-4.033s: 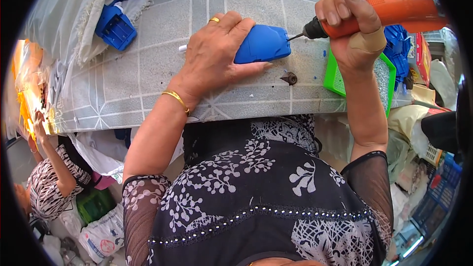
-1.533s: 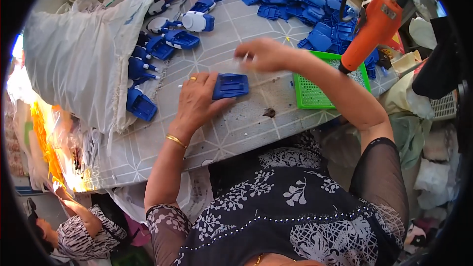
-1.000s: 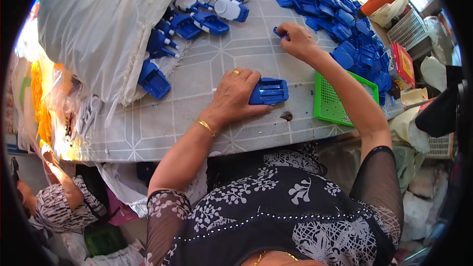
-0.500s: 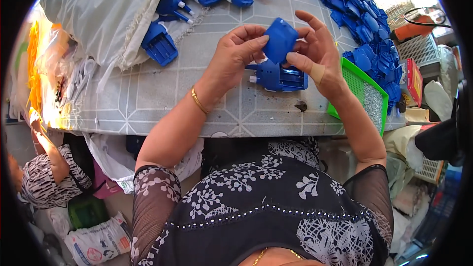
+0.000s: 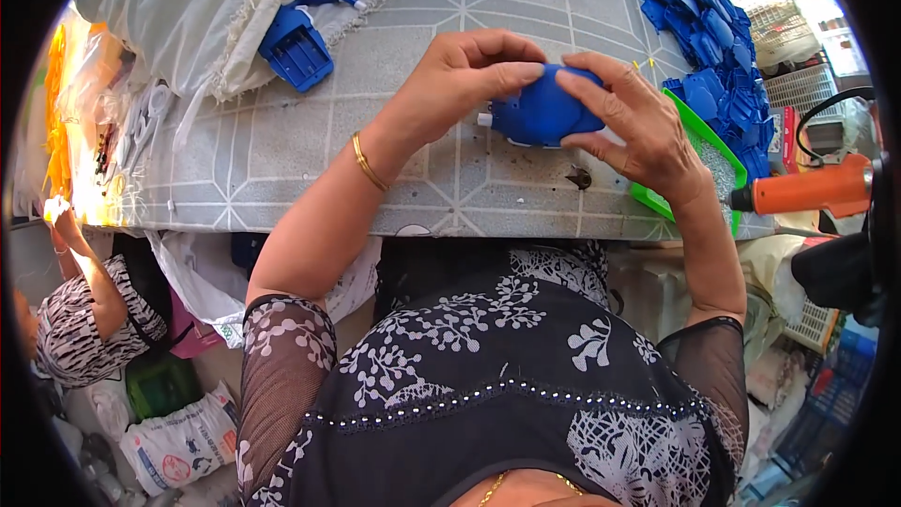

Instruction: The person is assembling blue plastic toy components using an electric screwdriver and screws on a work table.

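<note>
— So, both hands are on it: left hand [image 5: 460, 84] and right hand [image 5: 629, 122] pinch the blue plastic shell [image 5: 542, 113] from either side, fingers curled tight round it, just above the table [image 5: 282, 160], near its front edge.

— Room to move?

— Bare tiled cloth to the left, up to the loose blue part [image 5: 296, 47] by the white sack [image 5: 188, 9]. Right is crowded: green tray [image 5: 699, 145] at the front right corner, blue pile [image 5: 713, 28] behind, orange screwdriver [image 5: 812, 190] hanging past the edge.

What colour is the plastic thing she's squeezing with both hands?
Blue. The plastic shell is solid blue with a small white nub at its left end, seen in the head view.
</note>
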A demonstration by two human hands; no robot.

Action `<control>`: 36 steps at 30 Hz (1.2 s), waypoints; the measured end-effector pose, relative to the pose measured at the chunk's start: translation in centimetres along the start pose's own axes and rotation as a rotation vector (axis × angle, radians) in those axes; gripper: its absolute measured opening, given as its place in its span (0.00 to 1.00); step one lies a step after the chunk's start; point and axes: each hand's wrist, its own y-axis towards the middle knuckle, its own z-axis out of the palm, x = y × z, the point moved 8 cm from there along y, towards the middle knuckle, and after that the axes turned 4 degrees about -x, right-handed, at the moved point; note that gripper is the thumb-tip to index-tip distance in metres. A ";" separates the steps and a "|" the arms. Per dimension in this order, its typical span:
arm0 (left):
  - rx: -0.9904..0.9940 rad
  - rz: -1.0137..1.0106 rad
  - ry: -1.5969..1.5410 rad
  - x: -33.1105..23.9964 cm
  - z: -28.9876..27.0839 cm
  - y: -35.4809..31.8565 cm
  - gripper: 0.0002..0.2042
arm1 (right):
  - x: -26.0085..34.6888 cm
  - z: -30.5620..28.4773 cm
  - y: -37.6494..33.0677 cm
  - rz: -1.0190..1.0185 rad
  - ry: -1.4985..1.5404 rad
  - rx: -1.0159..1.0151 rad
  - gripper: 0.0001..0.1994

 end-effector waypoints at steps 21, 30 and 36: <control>0.065 0.390 1.114 0.5 2.2 -0.6 0.34 | -3.0 2.4 -5.0 0.197 -0.033 -0.057 0.29; 0.073 0.366 1.134 0.5 2.2 -0.8 0.34 | -3.0 3.0 -5.0 0.190 -0.024 0.084 0.30; 0.056 0.418 1.182 0.6 2.7 -1.0 0.37 | -2.5 3.4 -4.5 0.194 -0.107 0.178 0.29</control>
